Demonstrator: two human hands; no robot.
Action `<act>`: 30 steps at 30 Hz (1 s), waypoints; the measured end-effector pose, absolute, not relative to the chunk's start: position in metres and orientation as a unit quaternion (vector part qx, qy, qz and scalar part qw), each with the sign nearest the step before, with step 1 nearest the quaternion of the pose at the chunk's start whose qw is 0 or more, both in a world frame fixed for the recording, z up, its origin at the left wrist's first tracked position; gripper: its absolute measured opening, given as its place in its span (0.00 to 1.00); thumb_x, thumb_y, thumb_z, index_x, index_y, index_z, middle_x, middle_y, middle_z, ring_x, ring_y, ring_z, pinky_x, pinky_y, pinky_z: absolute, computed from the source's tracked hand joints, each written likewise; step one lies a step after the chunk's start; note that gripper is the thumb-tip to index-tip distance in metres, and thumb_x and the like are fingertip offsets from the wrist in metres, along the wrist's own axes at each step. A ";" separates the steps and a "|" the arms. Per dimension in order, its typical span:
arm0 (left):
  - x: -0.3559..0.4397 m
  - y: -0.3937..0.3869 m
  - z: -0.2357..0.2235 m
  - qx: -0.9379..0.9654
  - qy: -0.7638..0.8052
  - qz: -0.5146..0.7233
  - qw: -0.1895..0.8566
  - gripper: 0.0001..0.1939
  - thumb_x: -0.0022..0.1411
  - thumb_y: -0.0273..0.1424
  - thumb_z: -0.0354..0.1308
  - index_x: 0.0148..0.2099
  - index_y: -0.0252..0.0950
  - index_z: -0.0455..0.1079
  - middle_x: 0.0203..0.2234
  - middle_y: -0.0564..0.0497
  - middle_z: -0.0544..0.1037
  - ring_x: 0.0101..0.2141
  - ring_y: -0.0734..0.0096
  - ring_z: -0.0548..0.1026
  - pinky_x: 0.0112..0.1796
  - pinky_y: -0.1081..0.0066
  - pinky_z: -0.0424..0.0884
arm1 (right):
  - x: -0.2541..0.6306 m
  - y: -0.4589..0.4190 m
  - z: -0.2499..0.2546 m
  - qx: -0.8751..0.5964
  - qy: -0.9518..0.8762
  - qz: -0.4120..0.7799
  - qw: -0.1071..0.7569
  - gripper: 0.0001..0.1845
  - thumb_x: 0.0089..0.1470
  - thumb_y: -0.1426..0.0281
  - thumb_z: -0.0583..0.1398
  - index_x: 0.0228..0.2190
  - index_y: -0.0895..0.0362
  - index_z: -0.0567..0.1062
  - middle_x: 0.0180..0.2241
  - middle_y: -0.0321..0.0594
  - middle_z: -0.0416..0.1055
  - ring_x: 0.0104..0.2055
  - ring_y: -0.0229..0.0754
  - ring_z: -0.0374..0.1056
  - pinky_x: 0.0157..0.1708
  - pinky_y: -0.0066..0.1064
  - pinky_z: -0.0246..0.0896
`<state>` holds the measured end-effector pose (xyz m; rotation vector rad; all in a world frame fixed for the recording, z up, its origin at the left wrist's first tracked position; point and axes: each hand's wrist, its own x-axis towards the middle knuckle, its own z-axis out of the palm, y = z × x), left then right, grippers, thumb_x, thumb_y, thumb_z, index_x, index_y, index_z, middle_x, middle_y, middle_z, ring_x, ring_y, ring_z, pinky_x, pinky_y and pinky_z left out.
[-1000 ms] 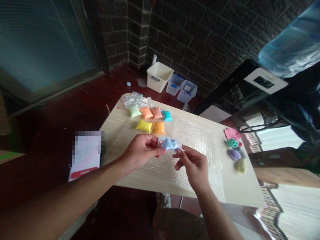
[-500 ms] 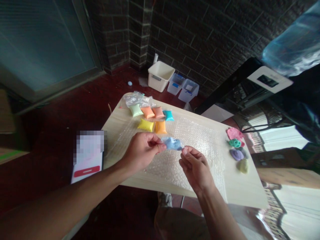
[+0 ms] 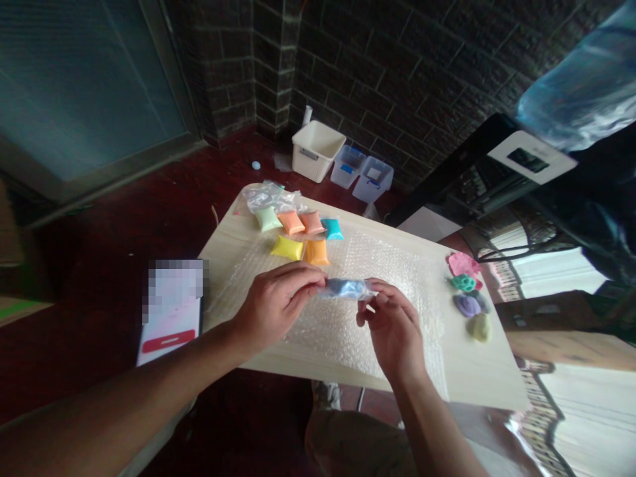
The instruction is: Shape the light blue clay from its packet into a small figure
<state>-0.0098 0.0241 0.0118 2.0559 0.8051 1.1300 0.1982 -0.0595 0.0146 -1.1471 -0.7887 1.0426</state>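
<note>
A small clear packet of blue clay (image 3: 345, 287) is stretched sideways above the table. My left hand (image 3: 278, 298) pinches its left end between thumb and fingers. At the packet's right end, my right hand (image 3: 395, 324) grips the edge with its fingertips. Beneath both hands lies a sheet of bubble wrap (image 3: 392, 265). Beyond them are several filled packets, among them a yellow packet (image 3: 287, 248), an orange packet (image 3: 317, 252), a pale green packet (image 3: 267, 218) and a turquoise packet (image 3: 332, 229).
Along the right side of the wooden table (image 3: 489, 371) sit a pink piece (image 3: 463, 264), a green piece (image 3: 463, 283), a purple piece (image 3: 468, 305) and a yellowish lump (image 3: 481, 327). Crumpled clear plastic (image 3: 273, 197) lies at the far left corner. A phone-like screen (image 3: 171, 311) stands left.
The blue packet has turned in my hands and now looks narrower and more level. My right fingers have shifted along its right end. The view has moved slightly.
</note>
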 end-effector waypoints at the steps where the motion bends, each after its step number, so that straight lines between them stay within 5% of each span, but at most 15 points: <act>1: -0.011 0.024 0.010 0.793 0.299 0.435 0.305 0.10 0.72 0.24 0.54 0.43 0.39 0.77 0.41 0.47 0.85 0.43 0.64 0.82 0.47 0.67 0.76 | 0.198 -0.059 0.015 -0.503 -0.348 0.462 0.642 0.09 0.59 0.69 0.63 0.37 0.49 0.85 0.39 0.40 0.75 0.33 0.40 0.70 0.26 0.31 0.64; 7: -0.017 0.028 0.006 0.862 0.177 0.454 0.139 0.12 0.73 0.20 0.52 0.51 0.36 0.73 0.46 0.45 0.84 0.47 0.67 0.82 0.51 0.67 0.79 | 0.197 -0.060 0.015 -0.501 -0.345 0.490 0.624 0.12 0.60 0.60 0.65 0.33 0.54 0.86 0.40 0.44 0.77 0.37 0.45 0.73 0.30 0.35 0.69; 13: -0.019 0.036 0.004 0.907 0.077 0.411 0.054 0.08 0.71 0.21 0.56 0.49 0.33 0.72 0.45 0.41 0.83 0.48 0.59 0.82 0.52 0.59 0.80 | 0.204 -0.056 0.008 -0.601 -0.354 0.458 0.552 0.15 0.48 0.61 0.76 0.24 0.55 0.79 0.22 0.31 0.66 0.22 0.33 0.55 0.22 0.28 0.49; 18: -0.011 0.028 -0.012 0.882 0.172 0.339 0.279 0.19 0.58 0.17 0.54 0.51 0.34 0.70 0.52 0.38 0.78 0.54 0.54 0.78 0.53 0.57 0.79 | 0.208 -0.054 0.000 -0.631 -0.349 0.474 0.506 0.18 0.43 0.60 0.78 0.24 0.57 0.79 0.21 0.32 0.69 0.22 0.33 0.60 0.23 0.28 0.52; 20: -0.008 0.022 -0.016 0.829 0.239 0.321 0.390 0.24 0.58 0.22 0.56 0.58 0.33 0.67 0.51 0.39 0.79 0.51 0.57 0.80 0.46 0.62 0.81 | 0.206 -0.055 -0.001 -0.630 -0.383 0.486 0.470 0.17 0.47 0.59 0.76 0.26 0.57 0.80 0.21 0.34 0.71 0.23 0.35 0.63 0.25 0.29 0.56; 23: -0.005 0.018 -0.013 0.817 0.313 0.269 0.403 0.26 0.59 0.33 0.65 0.58 0.33 0.68 0.53 0.37 0.79 0.50 0.52 0.79 0.47 0.59 0.77 | 0.200 -0.057 0.001 -0.614 -0.447 0.501 0.415 0.15 0.52 0.58 0.73 0.29 0.57 0.81 0.23 0.37 0.73 0.25 0.37 0.65 0.27 0.31 0.60; 30: -0.010 0.023 0.001 0.770 0.364 0.136 0.507 0.13 0.59 0.40 0.69 0.37 0.35 0.75 0.26 0.49 0.81 0.28 0.66 0.79 0.27 0.71 0.64 | 0.185 -0.055 0.006 -0.584 -0.557 0.451 0.381 0.10 0.61 0.62 0.68 0.32 0.54 0.79 0.30 0.40 0.77 0.32 0.42 0.71 0.34 0.35 0.66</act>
